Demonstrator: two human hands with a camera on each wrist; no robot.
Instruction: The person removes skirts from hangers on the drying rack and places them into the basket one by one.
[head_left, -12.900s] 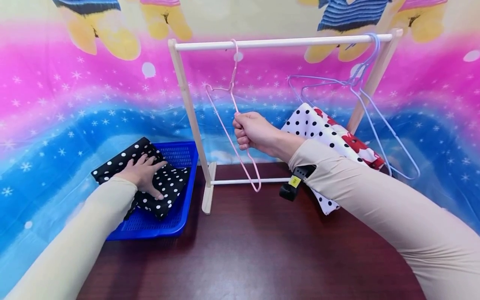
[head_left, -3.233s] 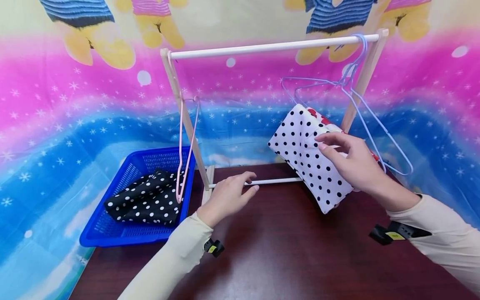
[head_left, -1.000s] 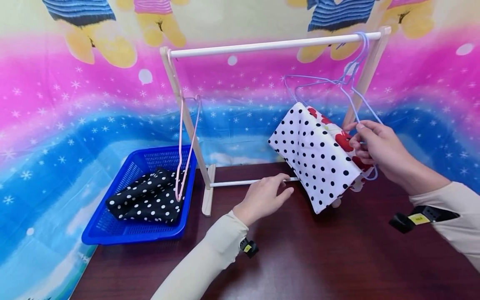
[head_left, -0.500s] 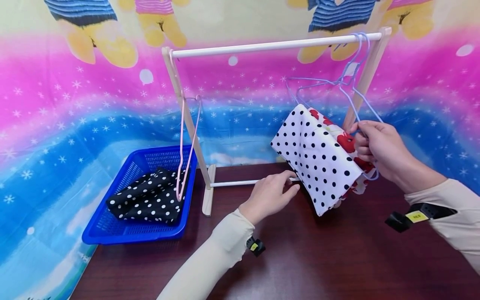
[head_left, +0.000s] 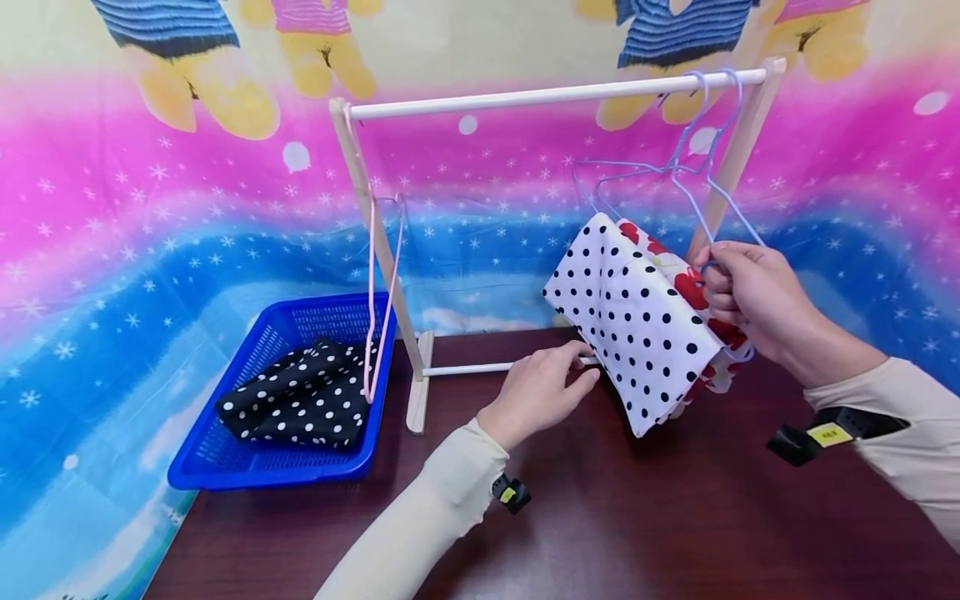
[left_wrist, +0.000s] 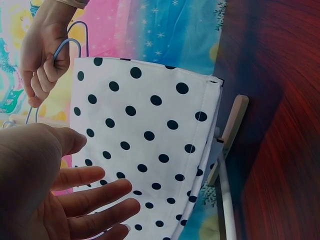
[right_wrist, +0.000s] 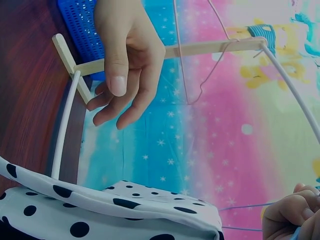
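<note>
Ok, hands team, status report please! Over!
Right fingers pinching front lavender hanger. Left fingers relaxed, holding nothing. Black-dotted white cloth hanging, slanted. Red-flowered cloth close behind, maybe in the way.

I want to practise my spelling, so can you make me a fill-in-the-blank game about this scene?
1. The basket with black cloth inside is coloured ____.
2. The dots on the white cloth are ____.
3. In the head view, the pink hanger is at the rack's ____ end.
4. A bluish-purple hanger is held in the ____ grip.

Missing words: blue; black; left; right.
</note>
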